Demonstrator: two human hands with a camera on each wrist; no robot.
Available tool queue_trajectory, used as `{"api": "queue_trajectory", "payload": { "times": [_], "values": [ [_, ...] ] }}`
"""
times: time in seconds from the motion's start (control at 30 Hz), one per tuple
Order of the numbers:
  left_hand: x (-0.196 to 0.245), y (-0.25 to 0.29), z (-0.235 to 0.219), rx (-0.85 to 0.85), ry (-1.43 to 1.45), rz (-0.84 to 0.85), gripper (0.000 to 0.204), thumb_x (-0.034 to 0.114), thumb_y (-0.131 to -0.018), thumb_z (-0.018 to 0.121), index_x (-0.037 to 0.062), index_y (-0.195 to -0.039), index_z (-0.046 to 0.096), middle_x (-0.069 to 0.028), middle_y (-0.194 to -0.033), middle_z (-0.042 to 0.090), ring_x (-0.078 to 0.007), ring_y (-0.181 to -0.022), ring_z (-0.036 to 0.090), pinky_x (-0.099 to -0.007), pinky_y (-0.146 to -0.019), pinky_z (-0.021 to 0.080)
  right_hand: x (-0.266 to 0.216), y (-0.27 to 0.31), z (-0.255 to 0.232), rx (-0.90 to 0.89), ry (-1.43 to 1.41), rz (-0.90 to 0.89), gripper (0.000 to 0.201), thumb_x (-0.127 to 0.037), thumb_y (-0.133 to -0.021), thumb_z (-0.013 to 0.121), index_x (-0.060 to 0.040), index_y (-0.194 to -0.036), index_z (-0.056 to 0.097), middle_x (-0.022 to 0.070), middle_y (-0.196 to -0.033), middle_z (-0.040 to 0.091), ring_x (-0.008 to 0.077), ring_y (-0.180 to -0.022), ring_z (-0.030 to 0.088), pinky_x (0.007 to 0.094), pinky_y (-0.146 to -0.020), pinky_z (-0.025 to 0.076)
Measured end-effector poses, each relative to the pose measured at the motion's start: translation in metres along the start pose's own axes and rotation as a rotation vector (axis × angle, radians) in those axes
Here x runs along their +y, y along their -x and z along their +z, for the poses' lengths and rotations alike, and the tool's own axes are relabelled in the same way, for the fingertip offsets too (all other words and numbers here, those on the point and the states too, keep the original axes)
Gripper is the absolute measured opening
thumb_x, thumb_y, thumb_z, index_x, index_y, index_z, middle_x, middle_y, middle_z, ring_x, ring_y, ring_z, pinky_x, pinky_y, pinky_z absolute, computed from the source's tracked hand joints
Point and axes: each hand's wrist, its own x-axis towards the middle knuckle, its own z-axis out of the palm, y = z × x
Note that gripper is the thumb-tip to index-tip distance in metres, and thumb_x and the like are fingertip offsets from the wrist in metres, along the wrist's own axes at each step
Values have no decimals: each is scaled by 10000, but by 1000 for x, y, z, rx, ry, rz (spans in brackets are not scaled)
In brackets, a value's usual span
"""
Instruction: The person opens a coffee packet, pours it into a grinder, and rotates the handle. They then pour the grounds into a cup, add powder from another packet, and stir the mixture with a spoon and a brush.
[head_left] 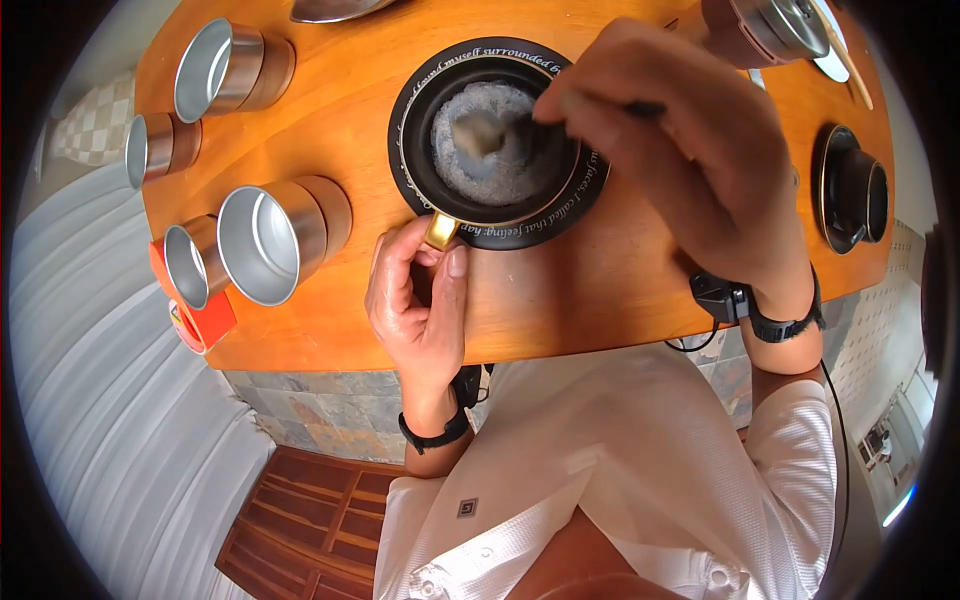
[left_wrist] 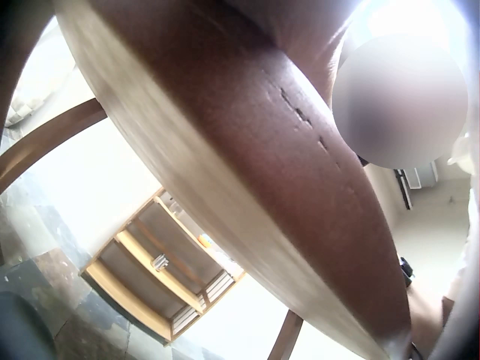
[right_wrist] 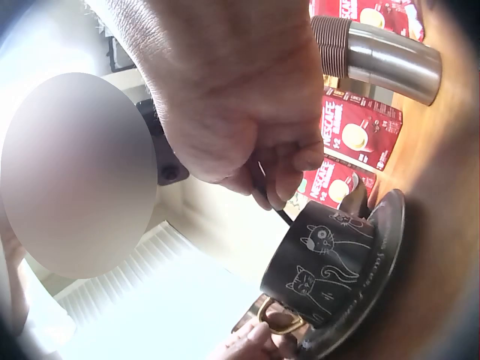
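Note:
A black cup with white cat drawings stands on a black saucer that has white lettering round its rim. My left hand pinches the cup's gold handle between thumb and fingers. Over the cup's far right side, my right hand grips a dark-handled spoon whose lower end is a blur inside the cup. Pale, frothy-looking contents lie in the cup. In the right wrist view, the spoon slants down from the curled fingers past the cup's rim.
Several metal cups with brown bands stand on the table's left side, beside a red box. Another black cup is at the right. Red Nescafe boxes and a metal tumbler stand beyond. The left wrist view shows mostly the table edge.

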Motion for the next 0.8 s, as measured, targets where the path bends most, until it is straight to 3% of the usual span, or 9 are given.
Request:
{"api": "queue_trajectory", "payload": {
  "times": [0.17,0.27,0.33,0.63,0.7,0.73,0.8],
  "values": [
    [-3,-2,-1,-11,6,36,272,-88,-852,688,-26,-1113,642,-42,-905,576,-122,-824,496,-239,-771,434,6,8,5,-123,-12,-62,50,23,-939,580,58,-950,614,115,-838,658,192,-684,615,275,-625,479],
    [-3,-2,1,-5,27,54,273,-91,-851,688,-24,-1112,642,-44,-907,578,-125,-816,498,-242,-769,437,2,11,1,-108,-137,205,61,28,-947,565,61,-954,616,112,-851,662,176,-717,619,271,-654,488],
    [-2,-2,2,1,40,46,275,-93,-850,688,-23,-1112,643,-45,-908,579,-126,-813,499,-243,-770,438,-7,2,-9,-148,29,151,67,22,-954,560,53,-952,619,103,-860,664,164,-741,620,260,-672,486],
    [-2,-2,1,-14,52,50,308,-135,-841,688,-22,-1124,641,-35,-914,560,-104,-811,496,-208,-718,432,-20,-8,-14,-207,195,81,72,21,-937,564,52,-936,628,101,-861,666,173,-743,618,269,-677,483],
    [-6,0,-3,-53,-17,67,289,-57,-965,596,-39,-1254,579,-55,-1016,661,-90,-909,597,-233,-867,485,-22,-10,-15,-237,236,50,73,21,-933,565,52,-932,630,100,-861,666,176,-743,617,271,-679,482],
    [-5,-1,-2,-49,-13,69,289,-57,-965,596,-39,-1254,579,-55,-1016,661,-90,-909,597,-233,-867,485,-23,-11,-17,-251,255,36,73,20,-931,565,52,-930,632,100,-861,666,177,-744,617,273,-679,482],
    [1,-4,2,-31,-2,100,317,-132,-841,693,-16,-1131,641,-44,-927,577,-106,-813,525,-211,-718,446,-24,-10,-17,-262,243,76,75,20,-927,566,52,-927,634,99,-861,666,179,-744,616,275,-681,481]
  ]
}}
